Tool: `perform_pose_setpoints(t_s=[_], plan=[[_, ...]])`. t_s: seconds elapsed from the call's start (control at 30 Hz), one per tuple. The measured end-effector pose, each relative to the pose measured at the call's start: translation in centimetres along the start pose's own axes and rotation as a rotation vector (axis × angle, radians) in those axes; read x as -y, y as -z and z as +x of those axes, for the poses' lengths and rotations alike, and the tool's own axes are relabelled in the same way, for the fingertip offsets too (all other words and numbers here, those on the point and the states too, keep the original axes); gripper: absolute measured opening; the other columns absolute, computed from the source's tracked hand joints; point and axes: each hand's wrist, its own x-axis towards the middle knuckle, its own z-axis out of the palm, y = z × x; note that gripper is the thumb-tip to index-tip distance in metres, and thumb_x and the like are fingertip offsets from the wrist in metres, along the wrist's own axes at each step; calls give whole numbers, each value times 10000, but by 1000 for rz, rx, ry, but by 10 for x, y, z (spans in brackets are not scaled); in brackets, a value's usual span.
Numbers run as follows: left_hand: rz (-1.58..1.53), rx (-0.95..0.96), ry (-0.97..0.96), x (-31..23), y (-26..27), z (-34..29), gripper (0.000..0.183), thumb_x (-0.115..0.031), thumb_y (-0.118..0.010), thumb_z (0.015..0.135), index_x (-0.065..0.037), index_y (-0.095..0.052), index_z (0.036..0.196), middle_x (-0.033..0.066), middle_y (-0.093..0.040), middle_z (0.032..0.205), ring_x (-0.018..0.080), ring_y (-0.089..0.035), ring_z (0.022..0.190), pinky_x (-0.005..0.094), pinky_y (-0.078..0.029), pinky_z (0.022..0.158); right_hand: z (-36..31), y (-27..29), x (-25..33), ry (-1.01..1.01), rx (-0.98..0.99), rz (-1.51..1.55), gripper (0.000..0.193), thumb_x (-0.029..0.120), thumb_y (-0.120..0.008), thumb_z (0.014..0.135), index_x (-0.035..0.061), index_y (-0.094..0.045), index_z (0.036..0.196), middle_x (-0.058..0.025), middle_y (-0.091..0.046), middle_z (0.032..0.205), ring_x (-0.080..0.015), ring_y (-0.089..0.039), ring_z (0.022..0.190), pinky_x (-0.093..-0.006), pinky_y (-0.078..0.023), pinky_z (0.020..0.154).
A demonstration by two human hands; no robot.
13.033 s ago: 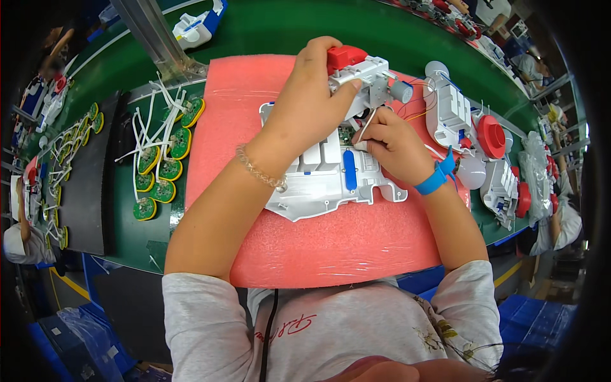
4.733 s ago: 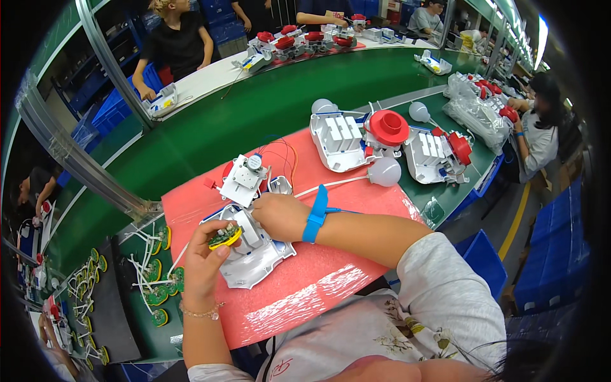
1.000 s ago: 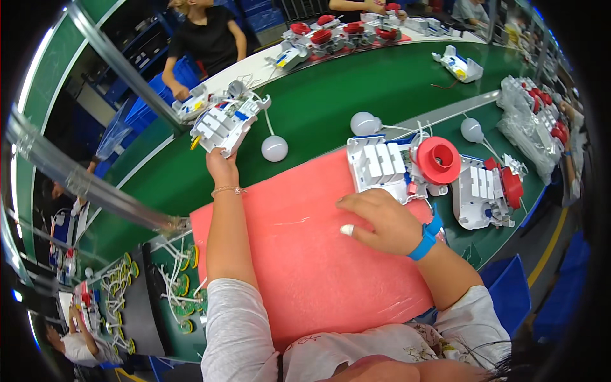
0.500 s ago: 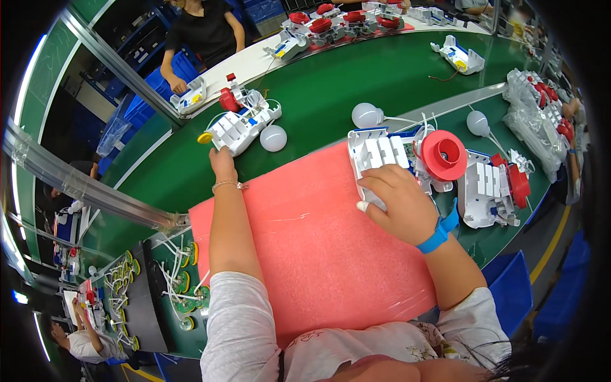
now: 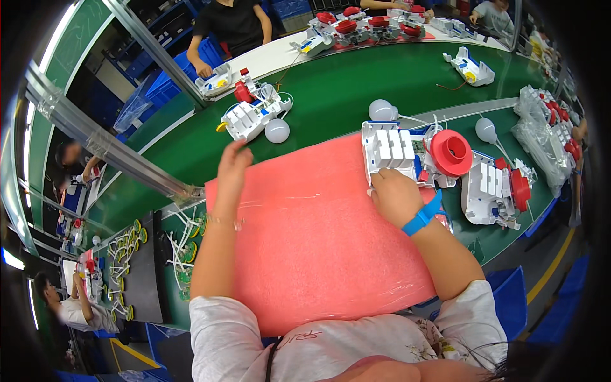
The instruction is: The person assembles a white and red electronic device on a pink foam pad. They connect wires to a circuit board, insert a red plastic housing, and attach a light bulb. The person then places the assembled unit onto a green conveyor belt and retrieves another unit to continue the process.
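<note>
Curling the right hand (image 5: 396, 196) around the near edge of a white case (image 5: 391, 150) bearing a red ring (image 5: 443, 160). Holding nothing in the left hand (image 5: 233, 167), with blurred fingers loosely parted, just beside a second white case (image 5: 247, 122) lying on the green belt (image 5: 334, 118), a white bulb (image 5: 277, 131) beside it. Reaching with both arms over a pink mat (image 5: 312, 254).

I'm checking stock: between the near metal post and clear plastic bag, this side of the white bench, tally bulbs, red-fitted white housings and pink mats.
White bulbs: 3
Red-fitted white housings: 3
Pink foam mat: 1
Total: 7
</note>
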Motion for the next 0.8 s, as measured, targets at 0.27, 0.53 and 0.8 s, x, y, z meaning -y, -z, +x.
perform_pose_setpoints(t_s=[0.27,0.53,0.8], plan=[[40,280,-91,1,0,-98,352,-19,-475,815,-3,-464,1166,77,-478,1154,177,-468,1077,292,-406,879,-25,15,48,329,-77,185,82,115,-557,716,38,-533,730,-94,-516,716,-244,-530,707,-365,-449,616],[-112,235,104,0,18,-113,379,-132,-434,873,-16,-416,1233,94,-460,1196,185,-446,1106,318,-397,894,-70,-1,106,749,153,313,100,125,-533,678,58,-544,752,-49,-512,737,-181,-521,724,-310,-422,608],[-84,574,122,-5,5,-130,476,-123,-526,847,-6,-359,1276,126,-440,1225,204,-437,1127,322,-353,940,-68,-1,103,908,266,310,119,156,-531,736,69,-552,814,-35,-522,774,-175,-519,735,-303,-408,654]])
